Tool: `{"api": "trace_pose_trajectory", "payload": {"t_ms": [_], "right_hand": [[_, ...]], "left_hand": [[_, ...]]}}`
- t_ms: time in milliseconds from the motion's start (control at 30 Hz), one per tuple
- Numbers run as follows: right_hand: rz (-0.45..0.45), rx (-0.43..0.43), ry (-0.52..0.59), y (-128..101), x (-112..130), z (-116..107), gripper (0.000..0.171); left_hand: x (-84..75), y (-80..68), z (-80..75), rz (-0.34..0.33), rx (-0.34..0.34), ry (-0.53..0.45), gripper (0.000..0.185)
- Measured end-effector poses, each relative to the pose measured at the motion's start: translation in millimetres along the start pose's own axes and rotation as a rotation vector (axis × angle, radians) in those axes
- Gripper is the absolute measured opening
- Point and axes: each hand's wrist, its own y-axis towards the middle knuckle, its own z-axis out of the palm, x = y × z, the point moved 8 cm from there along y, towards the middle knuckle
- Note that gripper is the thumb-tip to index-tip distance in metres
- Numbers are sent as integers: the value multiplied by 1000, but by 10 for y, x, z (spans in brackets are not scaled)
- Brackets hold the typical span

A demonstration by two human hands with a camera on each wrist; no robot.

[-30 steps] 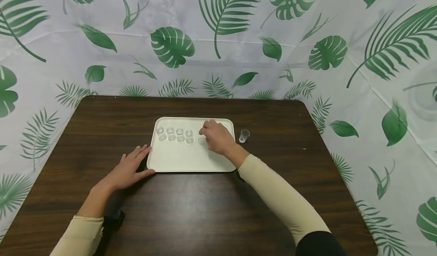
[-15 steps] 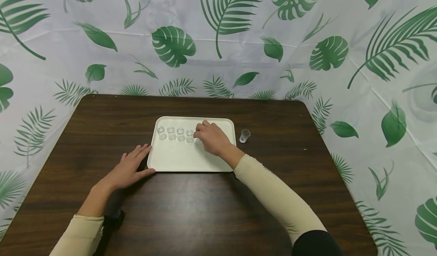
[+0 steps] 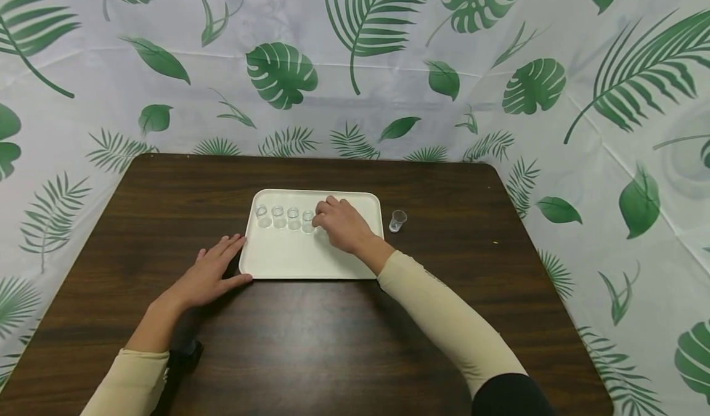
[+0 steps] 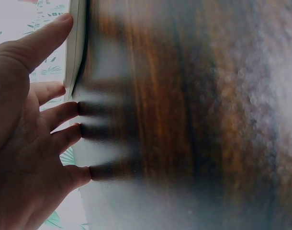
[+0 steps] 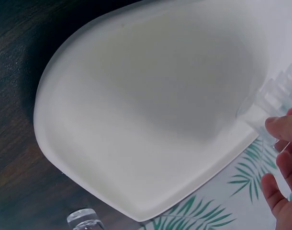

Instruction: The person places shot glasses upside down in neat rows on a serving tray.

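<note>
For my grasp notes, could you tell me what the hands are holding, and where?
The right hand pinches a small clear cup by its side wall; the left hand holds nothing.

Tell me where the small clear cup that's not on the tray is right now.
In the head view the lone clear cup stands on the dark table, just off the white tray's right edge, beyond the right hand.

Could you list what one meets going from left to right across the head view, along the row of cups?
Left hand → tray's left rim → four clear cups in a row → right hand → tray's right rim → lone clear cup on the table.
</note>
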Motion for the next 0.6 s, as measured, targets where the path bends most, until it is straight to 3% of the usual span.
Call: {"api": "trace_pose_trajectory", "payload": {"t_ms": [600], "right_hand": [[13,-28,37,-12,-20,-26,17]], "left_hand": [[-5,-16,-7,0,-3,-10,85]]}}
